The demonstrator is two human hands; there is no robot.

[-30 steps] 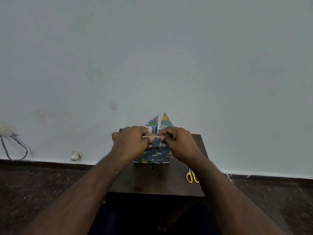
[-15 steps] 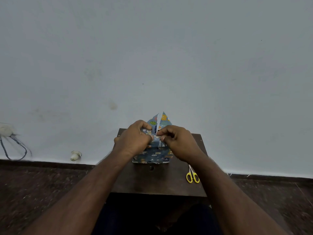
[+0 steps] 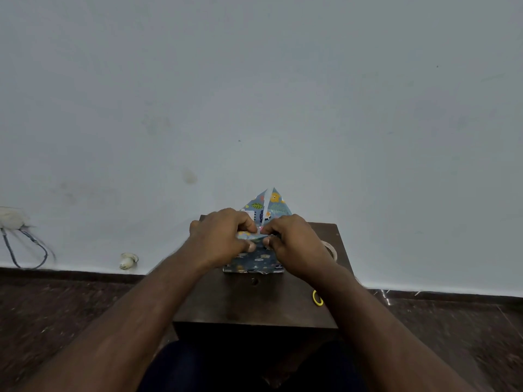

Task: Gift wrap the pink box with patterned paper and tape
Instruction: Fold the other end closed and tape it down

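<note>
Head view: the box (image 3: 253,263), already covered in the patterned paper, stands on a small dark table (image 3: 254,304) close to a pale wall (image 3: 254,80), with only its near face and bottom edge showing below the hands. The left hand (image 3: 223,239) and the right hand (image 3: 294,244) meet over its top, fingers curled, each pinching a folded edge of the paper at the middle; thumbs sit low on the near side and fingertips on top, the two hands almost touching. Behind them a pointed flap (image 3: 268,206) of paper stands upright, split by a pale strip down its centre. Whether a piece of tape is between the fingers cannot be told. A tape roll (image 3: 331,248) lies on the table just right of the right wrist, partly hidden, and the yellow handle of scissors (image 3: 317,298) shows by the right forearm. On the floor to the left lie a small white object (image 3: 128,260) and a cable (image 3: 25,244). The step in hand looks like closing one end of the wrap, creasing the near fold before the flap comes down. Next would likely be pressing the crease flat, folding the flap over it while one hand keeps the fold, and reaching for tape with the other; letting go early could spring the paper open.
</note>
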